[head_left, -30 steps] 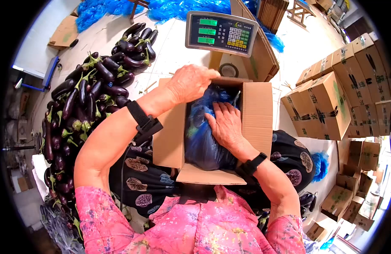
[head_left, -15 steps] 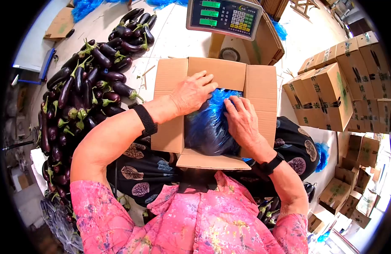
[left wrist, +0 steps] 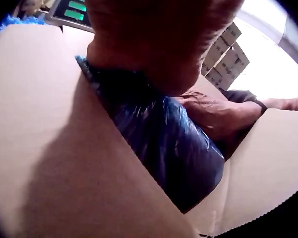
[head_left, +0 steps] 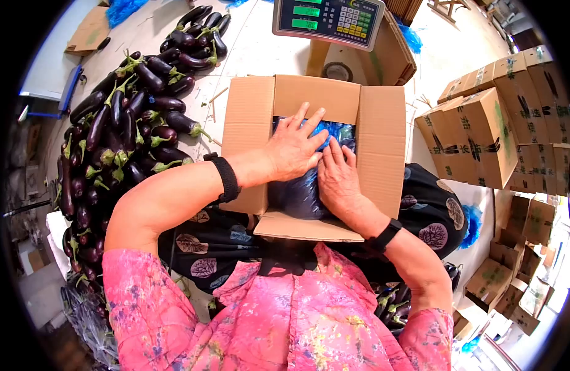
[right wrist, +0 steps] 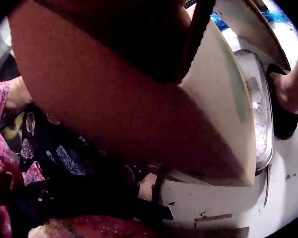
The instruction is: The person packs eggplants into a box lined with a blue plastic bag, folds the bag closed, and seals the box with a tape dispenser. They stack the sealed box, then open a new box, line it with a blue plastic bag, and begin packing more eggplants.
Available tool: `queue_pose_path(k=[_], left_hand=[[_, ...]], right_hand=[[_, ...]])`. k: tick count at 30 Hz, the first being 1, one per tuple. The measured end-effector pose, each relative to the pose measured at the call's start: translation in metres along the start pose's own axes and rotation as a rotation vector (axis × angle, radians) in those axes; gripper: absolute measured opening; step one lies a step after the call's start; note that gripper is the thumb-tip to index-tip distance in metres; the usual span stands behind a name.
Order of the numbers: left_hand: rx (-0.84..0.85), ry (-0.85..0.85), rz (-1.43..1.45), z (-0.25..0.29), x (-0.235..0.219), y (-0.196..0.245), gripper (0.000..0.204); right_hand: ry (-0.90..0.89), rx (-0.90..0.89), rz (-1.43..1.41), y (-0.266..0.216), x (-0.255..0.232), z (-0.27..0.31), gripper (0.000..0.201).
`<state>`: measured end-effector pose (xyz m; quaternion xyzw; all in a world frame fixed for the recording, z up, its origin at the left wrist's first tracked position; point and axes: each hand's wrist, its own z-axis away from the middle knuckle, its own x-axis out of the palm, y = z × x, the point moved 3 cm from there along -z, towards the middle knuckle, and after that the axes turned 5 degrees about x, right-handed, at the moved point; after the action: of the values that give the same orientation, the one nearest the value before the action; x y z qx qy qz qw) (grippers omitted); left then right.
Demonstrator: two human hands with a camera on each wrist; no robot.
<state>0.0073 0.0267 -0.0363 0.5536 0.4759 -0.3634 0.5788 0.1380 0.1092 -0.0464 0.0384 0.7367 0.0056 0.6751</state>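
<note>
An open cardboard box (head_left: 317, 99) stands in front of me with its flaps spread outward. Inside it lies a full bag of thin blue plastic (head_left: 297, 196), its top gathered and crumpled. My left hand (head_left: 295, 148) rests on the bag's top, fingers straight and spread. Beside it my right hand (head_left: 339, 178) presses the bag from the right, its fingers fairly straight and its fingertips close to the left hand's. In the left wrist view the blue bag (left wrist: 174, 144) fills the box, below the dark left hand (left wrist: 149, 44). Box walls hide most of the right wrist view.
A weighing scale display (head_left: 328, 21) stands beyond the box, and its metal platform (right wrist: 262, 124) shows under the box. Many eggplants (head_left: 121, 123) are heaped on the left. Printed cartons (head_left: 476, 142) are stacked on the right. A roll of tape (head_left: 337, 71) lies behind the box.
The left hand has moved from the box's far left edge onto the bag. The right hand's fingers, curled at the plastic half a second ago, have straightened. The bag's top looks flatter.
</note>
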Motion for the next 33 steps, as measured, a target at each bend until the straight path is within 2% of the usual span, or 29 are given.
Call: queue_pose_path(k=[2, 6, 9, 11, 13, 15, 16, 17, 19, 22, 23, 25, 28, 31, 32, 33], left_hand=[[0.006, 0.026, 0.009, -0.001, 0.006, 0.001, 0.054], [0.019, 0.044, -0.002, 0.001, 0.009, -0.002, 0.056], [0.004, 0.040, -0.027, -0.003, 0.013, -0.001, 0.057], [-0.001, 0.052, -0.018, -0.004, 0.011, -0.002, 0.057], [-0.005, 0.049, -0.011, -0.004, 0.012, 0.000, 0.057], [-0.004, 0.036, -0.019, -0.005, 0.012, 0.000, 0.057], [-0.012, 0.009, -0.013, -0.005, 0.012, 0.001, 0.058], [-0.019, -0.014, -0.007, -0.006, 0.012, 0.001, 0.059], [-0.021, -0.066, 0.024, -0.007, 0.010, 0.000, 0.063], [-0.017, -0.189, 0.109, -0.006, 0.003, -0.008, 0.074], [-0.019, -0.241, 0.144, -0.008, -0.002, -0.010, 0.080], [-0.001, -0.311, 0.185, -0.010, -0.012, -0.011, 0.094], [0.045, -0.345, 0.167, -0.007, -0.021, -0.007, 0.113], [0.072, -0.338, 0.122, -0.004, -0.023, -0.003, 0.125], [0.072, -0.337, 0.126, -0.006, -0.023, -0.004, 0.126], [0.069, -0.337, 0.132, -0.006, -0.023, -0.005, 0.127]], right_hand=[[-0.024, -0.029, 0.093, 0.002, 0.005, 0.002, 0.044], [-0.010, -0.107, 0.007, 0.012, -0.011, 0.006, 0.041], [-0.090, -0.101, -0.052, 0.015, -0.021, 0.004, 0.042], [-0.241, -0.061, -0.309, 0.017, -0.045, 0.008, 0.043], [-0.353, -0.048, -0.646, 0.020, -0.093, 0.019, 0.046], [-0.423, -0.189, -0.919, 0.016, -0.114, 0.034, 0.054], [-0.546, -0.213, -0.840, 0.010, -0.119, 0.045, 0.050], [-0.581, -0.183, -0.705, 0.007, -0.110, 0.051, 0.041], [-0.642, -0.050, -0.614, 0.012, -0.099, 0.042, 0.031], [-0.294, -0.027, -0.745, 0.032, -0.084, 0.023, 0.029], [-0.185, -0.004, -0.606, 0.039, -0.080, 0.019, 0.043], [-0.324, 0.107, -0.360, 0.037, -0.067, 0.010, 0.061], [-0.259, 0.189, -0.352, 0.039, -0.065, 0.009, 0.085], [-0.012, 0.158, -0.262, 0.035, -0.076, 0.018, 0.104], [0.048, 0.206, -0.215, 0.041, -0.077, 0.022, 0.113], [0.137, 0.311, -0.127, 0.053, -0.084, 0.025, 0.100]])
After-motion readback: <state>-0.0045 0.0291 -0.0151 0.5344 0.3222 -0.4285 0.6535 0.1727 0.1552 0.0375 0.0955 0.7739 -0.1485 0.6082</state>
